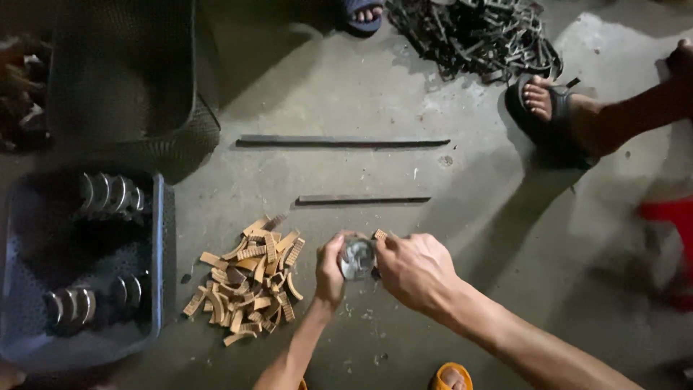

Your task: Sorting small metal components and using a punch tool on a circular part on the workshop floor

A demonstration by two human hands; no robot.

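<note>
over bare concrete floor [404, 101], left hand [330, 271] and right hand [415, 271] both grip a round metal part [356, 258].

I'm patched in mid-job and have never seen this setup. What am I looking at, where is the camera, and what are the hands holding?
No machine here: one camera on a person's head looks down at a concrete floor. The left hand and right hand together hold a small shiny metal piece; the right fingers also pinch a small tan curved piece. A heap of the same tan pieces lies left, beside a blue crate of curved metal parts. Two metal bars lie ahead. A co-worker's sandalled foot is nearby.
</note>
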